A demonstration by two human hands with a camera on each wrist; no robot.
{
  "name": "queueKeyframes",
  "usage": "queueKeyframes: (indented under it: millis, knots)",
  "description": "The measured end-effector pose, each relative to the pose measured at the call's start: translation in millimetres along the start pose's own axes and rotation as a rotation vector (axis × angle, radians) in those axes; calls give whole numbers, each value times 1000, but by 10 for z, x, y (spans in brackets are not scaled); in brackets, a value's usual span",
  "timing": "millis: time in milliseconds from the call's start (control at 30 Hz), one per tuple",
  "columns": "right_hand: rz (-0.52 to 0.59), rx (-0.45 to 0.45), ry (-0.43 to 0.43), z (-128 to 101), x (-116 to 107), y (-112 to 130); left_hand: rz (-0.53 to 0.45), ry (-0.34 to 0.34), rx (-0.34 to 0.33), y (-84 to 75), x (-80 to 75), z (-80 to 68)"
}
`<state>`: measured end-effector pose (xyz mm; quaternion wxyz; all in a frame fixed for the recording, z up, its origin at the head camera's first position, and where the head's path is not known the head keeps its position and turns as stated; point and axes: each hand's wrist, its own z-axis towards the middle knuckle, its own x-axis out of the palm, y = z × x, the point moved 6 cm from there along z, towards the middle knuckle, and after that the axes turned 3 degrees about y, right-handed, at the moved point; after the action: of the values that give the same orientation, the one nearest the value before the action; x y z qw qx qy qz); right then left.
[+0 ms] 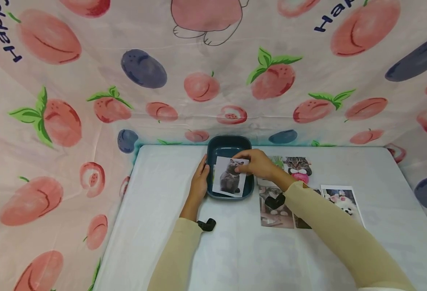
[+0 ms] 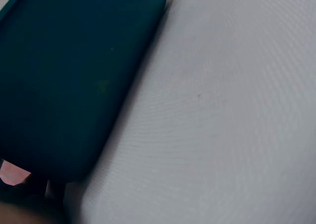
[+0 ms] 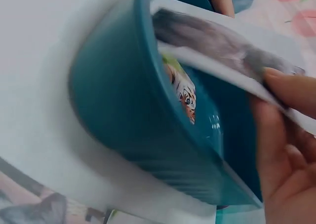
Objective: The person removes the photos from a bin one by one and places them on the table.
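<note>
Teal plastic tray (image 1: 229,144) sits at the tabletop's (image 1: 170,182) far edge. Right hand (image 1: 258,163) pinches a grey-cat photo (image 1: 229,177), white-bordered, over the tray. Left hand (image 1: 200,180) rests flat-fingered against the tray's left wall. More pet photos (image 1: 309,194) lie rightward.

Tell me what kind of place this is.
Probably a makeshift indoor recording booth, not a real room: a fruit-print sheet walls in a white-covered table, where animal photos lie beside a teal tray.
</note>
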<state>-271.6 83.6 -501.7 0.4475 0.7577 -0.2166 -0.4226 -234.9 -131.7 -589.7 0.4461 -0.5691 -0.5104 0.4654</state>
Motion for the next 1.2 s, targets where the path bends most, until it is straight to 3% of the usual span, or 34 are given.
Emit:
queueKeyframes:
  millis: [200,567,833,1000,1200]
  knots:
    - [178,48,-167,-166,-233,-126,5,2,9,-4,-1,-2]
    - [232,57,-365,-642,-861,-499,14,-1,26,-25,8,6]
    - [122,126,-451,-927,-1286,-929,20,-1,28,-9,0,10]
    - [-7,161,-458,-1082,-1577,-1190,32,-8,22,-8,-2,10]
    - [-64,203,-451,-1225,-1909,-1357,25,-5,21,-15,7,6]
